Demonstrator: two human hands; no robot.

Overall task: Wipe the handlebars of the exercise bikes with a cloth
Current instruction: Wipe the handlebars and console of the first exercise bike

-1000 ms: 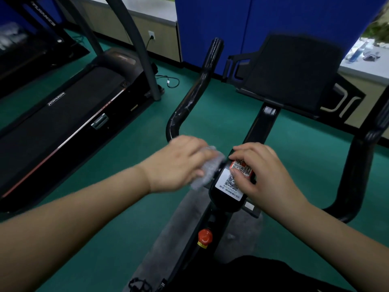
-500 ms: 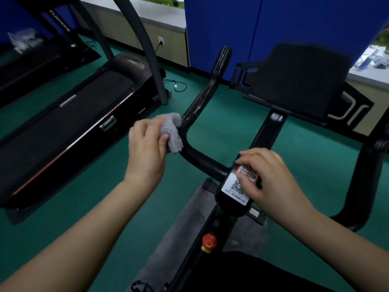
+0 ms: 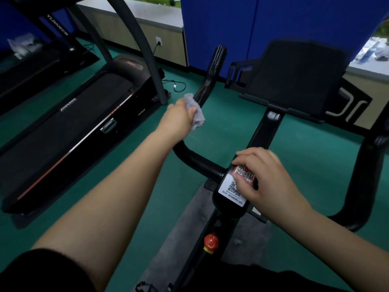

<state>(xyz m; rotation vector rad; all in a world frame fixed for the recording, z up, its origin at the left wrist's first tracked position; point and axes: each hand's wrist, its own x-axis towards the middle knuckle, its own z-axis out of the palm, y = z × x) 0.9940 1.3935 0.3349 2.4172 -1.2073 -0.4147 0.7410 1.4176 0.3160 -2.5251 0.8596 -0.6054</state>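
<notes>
Black Johnson treadmill [image 3: 69, 131] at left on green floor [image 3: 305, 157], second treadmill [image 3: 42, 60] behind it. Power cord [image 3: 175, 84] on floor near wall socket [image 3: 159, 42]. Blue partition [image 3: 263, 24] behind. Blue bottle [image 3: 367, 52] on counter [image 3: 366, 68], far right.

Grey cloth [image 3: 194, 112] on a glossy black handlebar [image 3: 207, 85], over teal-green flooring [image 3: 231, 127]. Orange-red knob [image 3: 211, 241] on the black frame, white QR sticker [image 3: 232, 191] with a black pattern, blue wall panels [image 3: 263, 24] behind.

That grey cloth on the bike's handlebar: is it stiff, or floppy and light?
Probably floppy: the cloth bunches and folds around the left handlebar under the left hand. Likely light, since its loose edge sticks out past the fingers without dragging down. Its fuzzy surface suggests it should not slip easily.
</notes>
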